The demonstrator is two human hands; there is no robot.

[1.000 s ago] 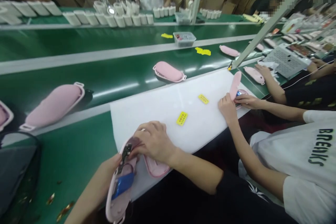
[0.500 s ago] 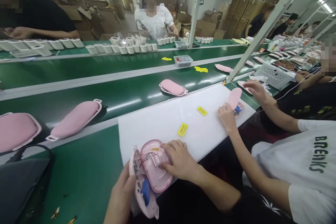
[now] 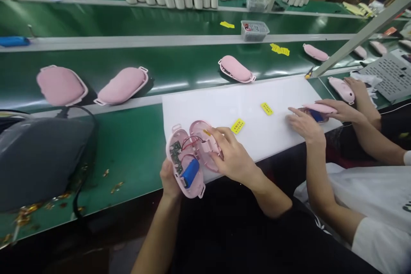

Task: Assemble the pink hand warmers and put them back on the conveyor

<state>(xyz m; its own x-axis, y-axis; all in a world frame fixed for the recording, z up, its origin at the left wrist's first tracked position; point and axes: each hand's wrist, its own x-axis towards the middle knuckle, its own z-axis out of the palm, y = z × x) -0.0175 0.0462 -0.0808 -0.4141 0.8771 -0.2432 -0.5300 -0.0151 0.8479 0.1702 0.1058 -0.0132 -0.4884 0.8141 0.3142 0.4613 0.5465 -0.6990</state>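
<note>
My left hand [image 3: 170,180] is closed around the outer side of a pink casing half [image 3: 175,137]. Inside that half sit a green circuit board [image 3: 175,154] and a blue battery [image 3: 190,173]. Beside it, tilted open, is the other pink casing half [image 3: 199,130], joined by thin red and dark wires [image 3: 192,140]. My right hand [image 3: 236,154] grips this second half by its right edge, thumb inside. Two yellow labels, one near my right hand [image 3: 238,126] and one farther off [image 3: 266,108], lie on the white sheet [image 3: 205,100].
Pink casings [image 3: 123,85] lie on the green conveyor [image 3: 180,64] ahead. At left is a dark grey machine [image 3: 41,158] with a cable; metallic scraps [image 3: 27,214] lie near it. To the right, a co-worker's hands [image 3: 308,124] handle another pink casing. A slanted metal post [image 3: 359,38] rises beyond.
My view has tipped downward. The held casing has turned so its inside, with board and battery, faces me more. The co-worker's hands have shifted, and their casing's cover now lies lower.
</note>
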